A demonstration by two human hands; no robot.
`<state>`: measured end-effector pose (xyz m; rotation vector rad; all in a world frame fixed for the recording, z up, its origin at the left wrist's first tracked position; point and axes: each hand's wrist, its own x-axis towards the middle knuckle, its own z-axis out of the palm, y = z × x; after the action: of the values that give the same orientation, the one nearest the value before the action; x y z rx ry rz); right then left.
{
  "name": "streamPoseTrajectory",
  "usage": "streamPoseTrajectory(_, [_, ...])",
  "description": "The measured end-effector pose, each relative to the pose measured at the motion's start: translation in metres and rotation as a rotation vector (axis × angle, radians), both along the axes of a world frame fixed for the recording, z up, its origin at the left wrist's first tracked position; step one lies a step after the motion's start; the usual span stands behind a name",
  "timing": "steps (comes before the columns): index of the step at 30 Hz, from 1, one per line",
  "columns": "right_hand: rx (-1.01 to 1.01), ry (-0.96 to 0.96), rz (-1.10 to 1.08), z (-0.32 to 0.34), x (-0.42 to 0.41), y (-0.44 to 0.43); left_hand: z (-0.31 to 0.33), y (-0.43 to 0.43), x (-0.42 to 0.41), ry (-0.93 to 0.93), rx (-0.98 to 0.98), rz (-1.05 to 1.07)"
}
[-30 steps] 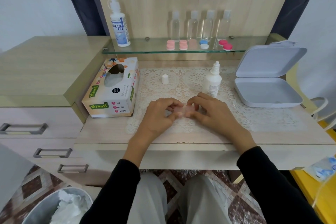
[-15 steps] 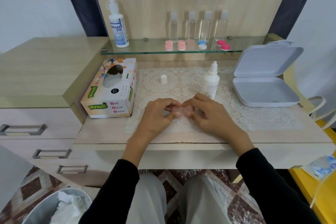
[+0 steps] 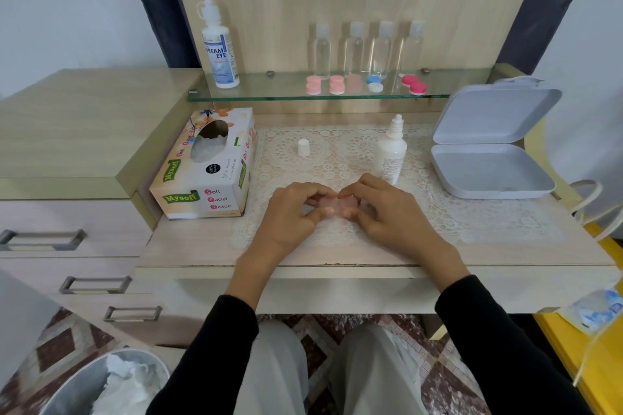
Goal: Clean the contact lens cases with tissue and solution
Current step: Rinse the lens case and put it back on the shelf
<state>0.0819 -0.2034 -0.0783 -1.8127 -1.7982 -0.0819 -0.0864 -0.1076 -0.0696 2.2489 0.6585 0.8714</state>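
Observation:
A pale pink contact lens case (image 3: 335, 203) lies on the lace mat (image 3: 438, 212) at the middle of the desk. My left hand (image 3: 290, 216) pinches its left cap and my right hand (image 3: 387, 212) pinches its right cap, fingers curled round them. An uncapped white solution bottle (image 3: 391, 152) stands just behind my right hand, and its white cap (image 3: 303, 147) stands apart on the mat. The Mysoft tissue box (image 3: 205, 165) sits to the left. Several more lens cases (image 3: 337, 84) line the glass shelf.
A tall Dream Eye bottle (image 3: 219, 47) and several clear small bottles (image 3: 367, 47) stand on the glass shelf (image 3: 269, 96). An open grey box (image 3: 488, 158) lies at the right. A bin with used tissue (image 3: 111, 384) stands on the floor at lower left. Drawers (image 3: 67, 246) flank the left.
Both hands stay on the pink case; the fingers have shifted slightly round its caps. The view has tilted a little.

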Motion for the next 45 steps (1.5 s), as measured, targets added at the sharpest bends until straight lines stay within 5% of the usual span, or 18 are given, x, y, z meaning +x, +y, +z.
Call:
streamPoseTrajectory(26, [-0.005,0.115,-0.075,0.002,-0.008,-0.001,-0.001,0.002,0.001,-0.021,-0.055,-0.01])
streamPoseTrajectory(37, [0.036,-0.068,-0.166,0.002,-0.017,0.002,0.0,0.0,0.002,-0.014,-0.062,0.019])
streamPoseTrajectory(45, [0.004,-0.01,-0.192,0.004,-0.021,0.001,-0.001,0.001,0.001,-0.008,-0.028,0.007])
